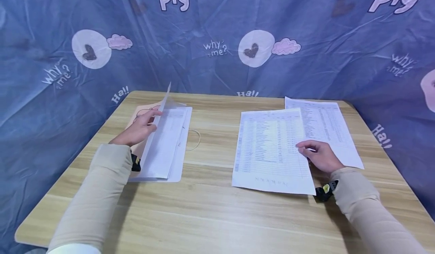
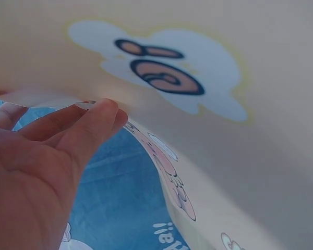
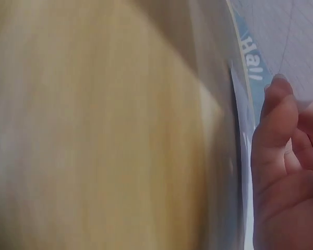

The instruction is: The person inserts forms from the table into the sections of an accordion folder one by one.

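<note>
On the left of the table lies a folder [image 1: 185,144] with printed sheets [image 1: 162,148] inside it. My left hand [image 1: 136,130] pinches its raised cover between thumb and fingers. In the left wrist view, that hand [image 2: 47,151] grips the thin edge of the peach-coloured cover [image 2: 271,156], which bears cartoon prints. Right of the table's middle, my right hand [image 1: 321,156] pinches the right edge of a printed table sheet [image 1: 268,144]. The right wrist view has the thumb and bent fingers of the right hand [image 3: 289,151] on this paper [image 3: 302,41]. A second printed sheet [image 1: 334,133] lies partly behind it.
A thin pale elastic loop [image 1: 199,138] sticks out from the folder's right side. The wooden table [image 1: 210,208] has a blue patterned curtain [image 1: 210,19] along its back and sides. Each wrist wears a black band with a small device [image 1: 326,191].
</note>
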A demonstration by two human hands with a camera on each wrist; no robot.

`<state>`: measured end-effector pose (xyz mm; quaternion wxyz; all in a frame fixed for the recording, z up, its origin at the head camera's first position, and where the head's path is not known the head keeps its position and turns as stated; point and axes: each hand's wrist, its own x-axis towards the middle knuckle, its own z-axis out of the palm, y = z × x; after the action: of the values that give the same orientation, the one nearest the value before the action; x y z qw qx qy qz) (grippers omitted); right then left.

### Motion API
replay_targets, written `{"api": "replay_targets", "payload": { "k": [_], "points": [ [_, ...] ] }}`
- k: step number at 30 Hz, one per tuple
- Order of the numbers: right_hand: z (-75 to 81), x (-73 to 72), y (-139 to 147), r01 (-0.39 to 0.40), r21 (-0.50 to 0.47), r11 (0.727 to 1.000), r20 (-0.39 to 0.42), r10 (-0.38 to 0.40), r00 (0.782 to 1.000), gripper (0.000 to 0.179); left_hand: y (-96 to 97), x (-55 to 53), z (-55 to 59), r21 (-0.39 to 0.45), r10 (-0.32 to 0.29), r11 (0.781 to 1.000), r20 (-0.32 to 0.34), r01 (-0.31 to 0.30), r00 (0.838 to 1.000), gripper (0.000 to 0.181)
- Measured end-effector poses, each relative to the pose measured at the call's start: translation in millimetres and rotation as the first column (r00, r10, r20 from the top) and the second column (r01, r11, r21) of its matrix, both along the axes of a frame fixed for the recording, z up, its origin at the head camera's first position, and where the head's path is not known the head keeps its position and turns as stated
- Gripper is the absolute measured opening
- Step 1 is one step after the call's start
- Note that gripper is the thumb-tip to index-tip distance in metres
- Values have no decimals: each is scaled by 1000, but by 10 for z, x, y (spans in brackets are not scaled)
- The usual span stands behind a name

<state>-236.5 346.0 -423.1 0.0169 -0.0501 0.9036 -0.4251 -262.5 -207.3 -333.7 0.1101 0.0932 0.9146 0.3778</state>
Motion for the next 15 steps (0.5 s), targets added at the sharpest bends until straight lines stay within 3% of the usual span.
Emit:
{"api": "replay_targets", "payload": {
  "k": [5,15],
  "points": [
    [2,-35,-88,-24,0,1000,-6,24,1000,29,23,2,8,6,5,1000,-10,-5,1000,47],
    [8,-113,-262,-47,-28,999,80,49,996,32,1,5,-7,-4,11,1000,-10,-11,1000,47]
  ]
}}
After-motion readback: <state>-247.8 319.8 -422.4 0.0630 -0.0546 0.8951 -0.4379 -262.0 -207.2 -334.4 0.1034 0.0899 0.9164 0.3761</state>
